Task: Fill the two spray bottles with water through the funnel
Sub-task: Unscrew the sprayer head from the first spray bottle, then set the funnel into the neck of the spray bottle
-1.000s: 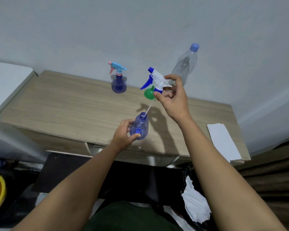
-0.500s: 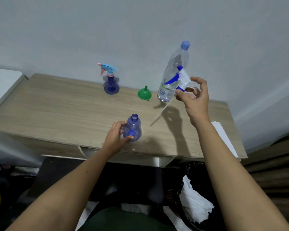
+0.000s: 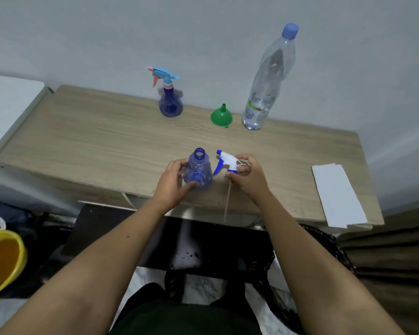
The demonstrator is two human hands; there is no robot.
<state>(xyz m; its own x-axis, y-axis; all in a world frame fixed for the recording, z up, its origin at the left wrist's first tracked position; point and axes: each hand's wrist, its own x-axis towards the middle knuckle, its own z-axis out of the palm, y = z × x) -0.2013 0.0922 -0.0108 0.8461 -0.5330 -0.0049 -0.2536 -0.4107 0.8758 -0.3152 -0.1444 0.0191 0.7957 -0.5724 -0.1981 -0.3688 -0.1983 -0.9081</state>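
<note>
An open blue spray bottle (image 3: 198,165) stands near the front edge of the wooden table (image 3: 94,146); my left hand (image 3: 173,180) grips its body. Just to its right, my right hand (image 3: 248,176) holds the white and blue spray head (image 3: 225,162) low over the table, its thin dip tube (image 3: 228,201) hanging past the front edge. A second blue spray bottle (image 3: 170,102) with a light blue and pink head stands at the back. A green funnel (image 3: 221,116) lies mouth down beside a tall clear water bottle (image 3: 267,83) with a blue cap.
A white sheet of paper (image 3: 336,194) lies at the table's right end. A yellow basin (image 3: 0,259) sits on the floor at the lower left. A white surface (image 3: 7,102) adjoins the table on the left. The wall rises right behind the table.
My right hand has brought the spray head down from up near the water bottle to table height beside the open bottle. My left hand has kept its hold on the bottle.
</note>
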